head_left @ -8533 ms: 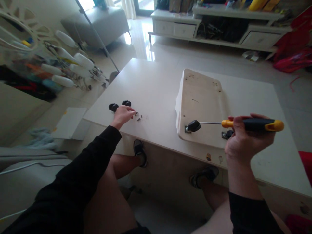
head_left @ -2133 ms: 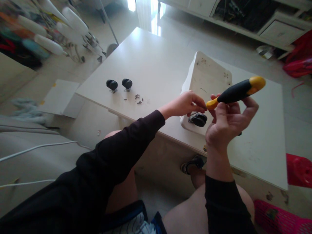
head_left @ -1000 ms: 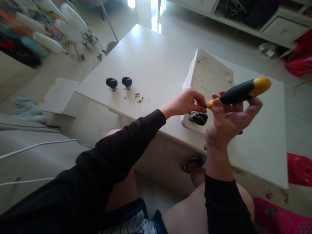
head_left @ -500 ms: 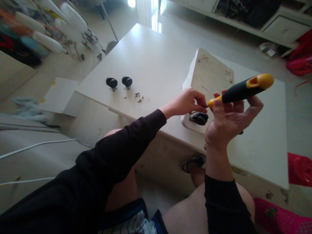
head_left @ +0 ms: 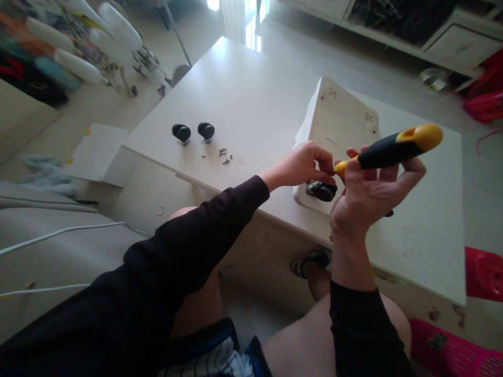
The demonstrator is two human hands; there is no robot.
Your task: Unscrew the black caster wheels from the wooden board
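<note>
My right hand (head_left: 363,196) is wrapped around a yellow-and-black screwdriver (head_left: 387,152), its handle pointing up to the right. At the tool's tip, the thumb and fingers of my left hand (head_left: 301,163) are pinched together; what lies between them is too small to make out. Just below the fingertips, a black caster (head_left: 323,191) sits at the near corner of a white plastic piece (head_left: 343,123) with screw holes in its far corners. Another dark part (head_left: 389,213) shows partly behind my right hand.
Two loose black casters (head_left: 181,133) stand on the left of the white table (head_left: 259,94). Several small screws (head_left: 223,153) lie beside them. A white box (head_left: 98,152) is on the floor at left. Red and pink plastic items (head_left: 483,272) sit beyond the right edge.
Almost nothing differs. The view has shifted very slightly, and the screwdriver handle is angled marginally lower; both hands stay at the same spot.
</note>
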